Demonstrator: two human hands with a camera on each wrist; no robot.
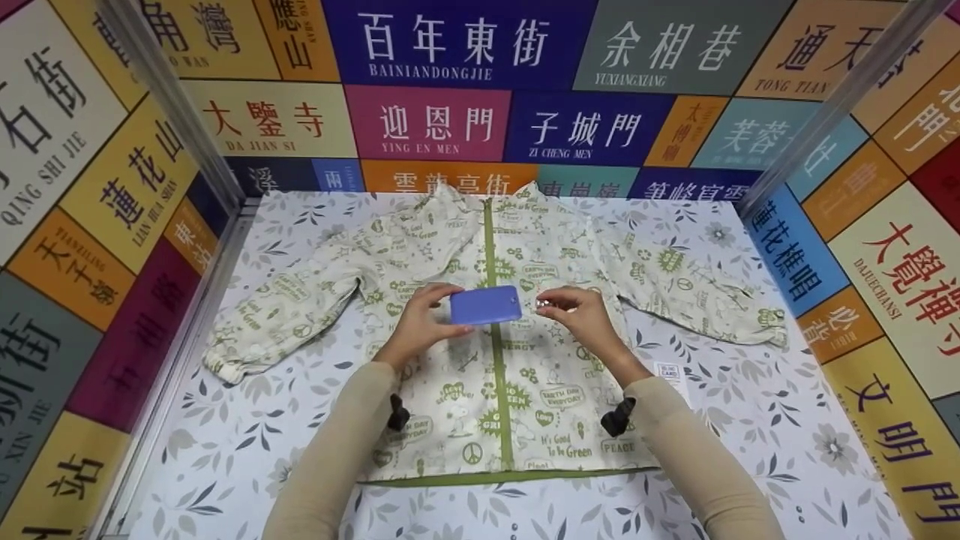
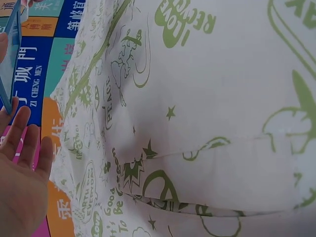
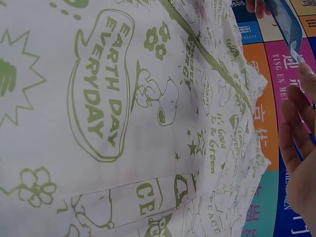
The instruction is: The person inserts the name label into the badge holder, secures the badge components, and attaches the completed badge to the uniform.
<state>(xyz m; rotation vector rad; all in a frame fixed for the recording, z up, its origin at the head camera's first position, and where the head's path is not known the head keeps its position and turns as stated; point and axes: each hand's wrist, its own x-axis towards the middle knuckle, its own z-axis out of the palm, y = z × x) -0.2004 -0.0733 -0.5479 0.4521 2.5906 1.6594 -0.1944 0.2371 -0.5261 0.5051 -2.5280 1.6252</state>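
My left hand (image 1: 425,322) grips a flat blue-violet card holder (image 1: 485,306) by its left end, thumb below and fingers above. The holder has rounded corners and a small hole near its right end. Just right of it, my right hand (image 1: 576,309) pinches a small shiny piece (image 1: 541,303) between thumb and forefinger; its kind is too small to tell. Both hands are above a spread-out jacket (image 1: 457,405), cream with green print and a green front zip. The left wrist view shows the holder (image 2: 10,64) edge-on beside the left hand (image 2: 22,182).
The jacket's sleeves (image 1: 285,315) spread left and right across a table (image 1: 757,450) with a grey floral cover. A white tag (image 1: 670,375) lies by the jacket's right side. Walls of coloured panels (image 1: 431,124) with Chinese lettering enclose the back and sides.
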